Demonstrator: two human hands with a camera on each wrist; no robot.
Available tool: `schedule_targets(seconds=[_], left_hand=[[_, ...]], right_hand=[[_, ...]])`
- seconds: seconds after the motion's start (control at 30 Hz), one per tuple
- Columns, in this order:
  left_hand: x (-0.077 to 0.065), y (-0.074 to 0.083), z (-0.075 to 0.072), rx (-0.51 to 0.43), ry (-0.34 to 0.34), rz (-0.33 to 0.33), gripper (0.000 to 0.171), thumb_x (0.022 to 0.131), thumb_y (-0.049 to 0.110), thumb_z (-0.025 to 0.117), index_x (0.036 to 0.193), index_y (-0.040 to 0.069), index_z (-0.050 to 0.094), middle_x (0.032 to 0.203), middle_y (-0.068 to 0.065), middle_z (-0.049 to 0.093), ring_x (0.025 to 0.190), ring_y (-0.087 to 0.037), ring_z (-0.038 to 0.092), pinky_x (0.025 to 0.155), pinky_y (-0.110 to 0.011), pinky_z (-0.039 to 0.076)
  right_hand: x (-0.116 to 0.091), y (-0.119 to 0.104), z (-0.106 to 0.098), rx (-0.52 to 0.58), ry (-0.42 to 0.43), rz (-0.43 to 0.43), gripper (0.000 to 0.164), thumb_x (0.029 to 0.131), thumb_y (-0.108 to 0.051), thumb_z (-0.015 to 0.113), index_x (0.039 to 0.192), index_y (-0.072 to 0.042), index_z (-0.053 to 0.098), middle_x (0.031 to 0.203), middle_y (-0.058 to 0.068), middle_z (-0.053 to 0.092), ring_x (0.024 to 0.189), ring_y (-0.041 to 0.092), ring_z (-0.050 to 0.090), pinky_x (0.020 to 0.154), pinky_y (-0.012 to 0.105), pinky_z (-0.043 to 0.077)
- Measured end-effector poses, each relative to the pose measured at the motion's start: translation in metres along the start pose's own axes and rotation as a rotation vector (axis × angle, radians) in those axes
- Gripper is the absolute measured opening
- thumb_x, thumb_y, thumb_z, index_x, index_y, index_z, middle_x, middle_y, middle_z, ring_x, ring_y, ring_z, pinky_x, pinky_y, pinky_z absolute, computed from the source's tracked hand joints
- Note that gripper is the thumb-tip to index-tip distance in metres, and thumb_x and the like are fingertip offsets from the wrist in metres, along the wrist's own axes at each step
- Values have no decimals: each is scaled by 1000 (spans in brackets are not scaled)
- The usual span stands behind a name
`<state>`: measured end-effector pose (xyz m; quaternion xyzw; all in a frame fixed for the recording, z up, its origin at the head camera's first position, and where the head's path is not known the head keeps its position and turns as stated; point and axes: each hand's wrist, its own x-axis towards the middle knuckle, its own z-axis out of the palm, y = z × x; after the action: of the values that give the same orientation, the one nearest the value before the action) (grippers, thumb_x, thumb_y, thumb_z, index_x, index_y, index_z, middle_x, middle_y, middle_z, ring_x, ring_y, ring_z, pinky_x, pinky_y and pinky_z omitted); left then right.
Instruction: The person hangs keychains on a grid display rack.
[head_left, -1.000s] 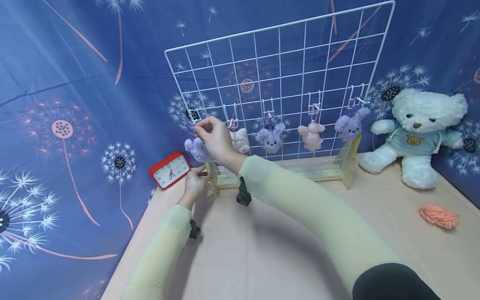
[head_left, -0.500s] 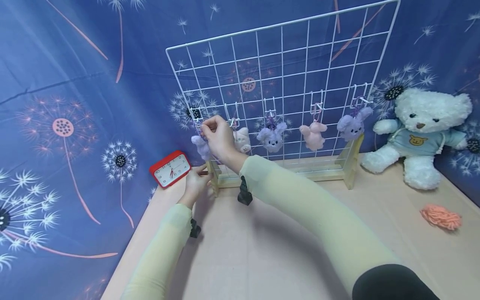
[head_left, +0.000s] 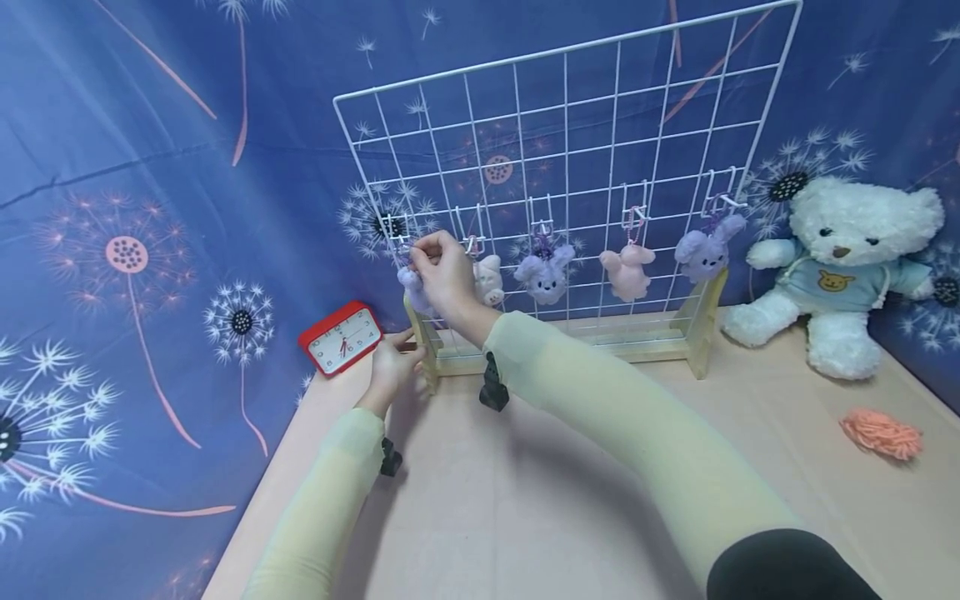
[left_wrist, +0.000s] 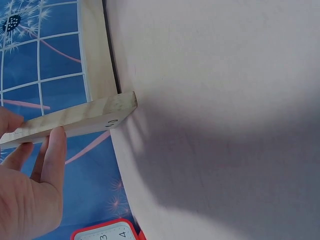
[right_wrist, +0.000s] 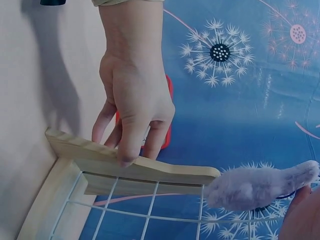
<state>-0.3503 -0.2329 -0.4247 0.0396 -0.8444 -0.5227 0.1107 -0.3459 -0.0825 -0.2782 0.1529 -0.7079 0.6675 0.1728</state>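
Observation:
My left hand point(head_left: 390, 371) grips the left wooden foot point(left_wrist: 70, 117) of a white wire grid rack point(head_left: 567, 150), thumb on one side and fingers on the other. Up at the leftmost hook, the thumb and forefinger of my right hand point(head_left: 444, 275) pinch the strap of a purple plush bunny keychain point(head_left: 414, 289). The bunny hangs below the fingertips, partly covered by the hand; in the right wrist view its fluffy body point(right_wrist: 255, 187) lies beside the top of the foot. A white plush keychain point(head_left: 490, 282) hangs just right of that hand.
Farther right on the same row of hooks hang a purple bunny point(head_left: 546, 279), a pink plush point(head_left: 628, 272) and another purple bunny point(head_left: 708, 250). A red clock point(head_left: 341, 337) stands by my left hand. A white teddy bear point(head_left: 847, 267) and orange yarn point(head_left: 882, 433) are at right.
My right hand and the pinched purple bunny have shifted a little to the right along the rack. My left hand keeps its hold on the wooden foot.

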Motion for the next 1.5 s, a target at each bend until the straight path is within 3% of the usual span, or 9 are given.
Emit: schedule_targets(seconds=[0.4, 0.63, 1.13, 1.5], left_hand=[[1, 3, 4, 11, 11, 26, 55, 86, 3, 67, 140, 2, 61, 113, -27, 71, 101, -31, 69, 75, -24, 60], [0, 4, 3, 39, 9, 38, 55, 87, 4, 67, 141, 2, 60, 114, -27, 70, 106, -36, 69, 81, -28, 60], [2, 0, 4, 33, 8, 5, 54, 88, 4, 69, 141, 3, 60, 114, -25, 71, 106, -31, 67, 81, -28, 60], [1, 0, 2, 30, 16, -2, 55, 87, 5, 68, 142, 3, 60, 114, -26, 71, 105, -30, 68, 80, -27, 60]], right_hand=[[8, -2, 3, 13, 19, 24, 9, 100, -8, 65, 105, 0, 67, 94, 10, 71, 81, 19, 72, 68, 22, 58], [9, -2, 5, 0, 34, 22, 9, 99, -8, 67, 105, -1, 68, 94, 12, 73, 80, 19, 72, 67, 21, 58], [9, 6, 3, 69, 24, 9, 8, 99, -3, 66, 105, 0, 62, 96, 12, 67, 82, 22, 72, 69, 23, 59], [8, 5, 9, 5, 71, -6, 8, 97, -6, 68, 104, -4, 63, 93, 8, 67, 79, 17, 68, 64, 23, 55]])
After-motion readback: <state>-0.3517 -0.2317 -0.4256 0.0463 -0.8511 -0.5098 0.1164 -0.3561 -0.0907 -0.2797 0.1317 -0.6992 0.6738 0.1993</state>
